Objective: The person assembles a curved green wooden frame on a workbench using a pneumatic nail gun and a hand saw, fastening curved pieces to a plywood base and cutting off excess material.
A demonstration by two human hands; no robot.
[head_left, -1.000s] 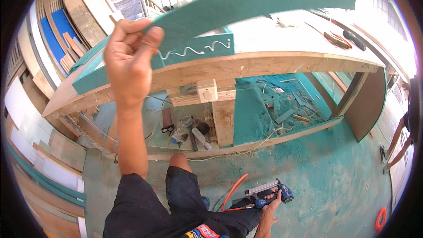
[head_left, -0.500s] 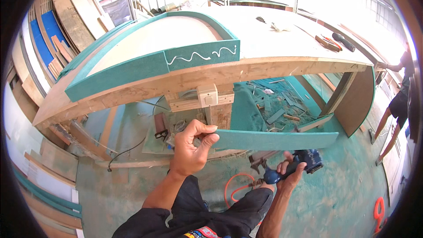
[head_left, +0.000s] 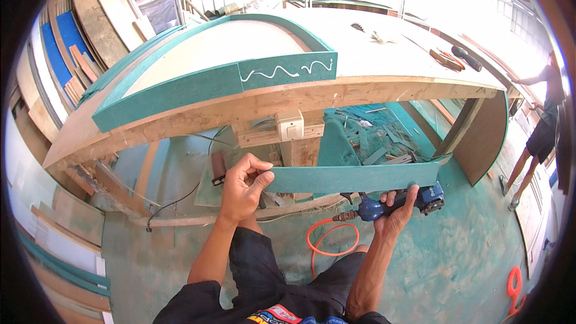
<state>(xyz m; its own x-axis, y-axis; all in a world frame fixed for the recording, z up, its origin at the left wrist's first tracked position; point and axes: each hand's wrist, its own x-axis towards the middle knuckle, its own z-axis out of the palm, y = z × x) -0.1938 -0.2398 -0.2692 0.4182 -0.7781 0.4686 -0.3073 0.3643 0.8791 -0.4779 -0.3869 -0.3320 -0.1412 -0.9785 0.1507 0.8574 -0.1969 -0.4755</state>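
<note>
My left hand (head_left: 241, 189) pinches the left end of a long, thin green board strip (head_left: 354, 179) between thumb and fingers. The strip is held level in the air in front of the workbench. Below its right part, my right hand (head_left: 393, 215) is wrapped around the grip of a blue air nail gun (head_left: 429, 197). The thumb comes up close to the strip's lower edge; whether it touches, I cannot tell. An orange air hose (head_left: 316, 246) runs from the gun. On the bench, a green board frame (head_left: 174, 96) carries a wavy white glue line (head_left: 270, 74) on its near side.
Pliers and other hand tools (head_left: 447, 60) and a saw blade (head_left: 357, 26) lie on the workbench (head_left: 384, 93). Green offcuts (head_left: 378, 144) lie beneath. Boards (head_left: 60, 216) lean at left. Another person (head_left: 545, 123) stands at the far right. A switch box (head_left: 290, 126) is fixed below the bench edge.
Both hands have risen: the strip has moved up and left, and the nail gun has come up nearer its lower edge. The view has shifted slightly. The person at right has changed posture.
</note>
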